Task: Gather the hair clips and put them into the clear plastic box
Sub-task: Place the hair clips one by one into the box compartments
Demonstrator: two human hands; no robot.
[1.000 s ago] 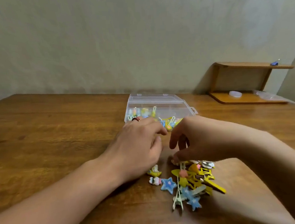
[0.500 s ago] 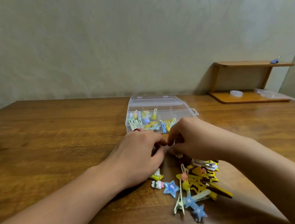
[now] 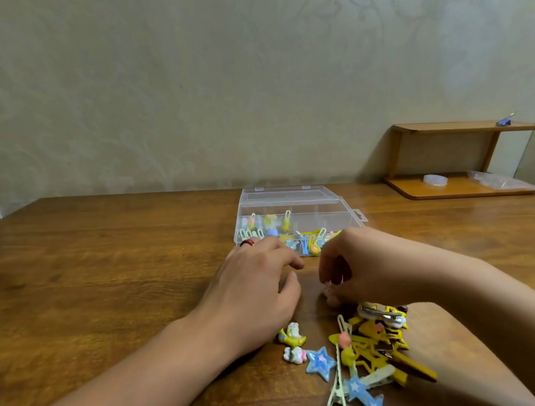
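With the left hand (image 3: 253,287) resting loosely curled and empty on the counter (image 3: 105,279), the right hand (image 3: 358,269) appears to pinch a small pink clip from the lower-right pile of hair clips (image 3: 364,352); next move: carry it to the open clear plastic box (image 3: 296,216) at centre frame.

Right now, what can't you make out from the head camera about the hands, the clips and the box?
- Right hand: its curled fingers hide whether the small pinkish thing under them is gripped.
- Left hand: palm faces down, its underside is unseen.
- Clear plastic box: both hands cover its near edge, and the clips inside are too small to count.
- Pile of hair clips: overlapping, and cut off by the bottom edge.
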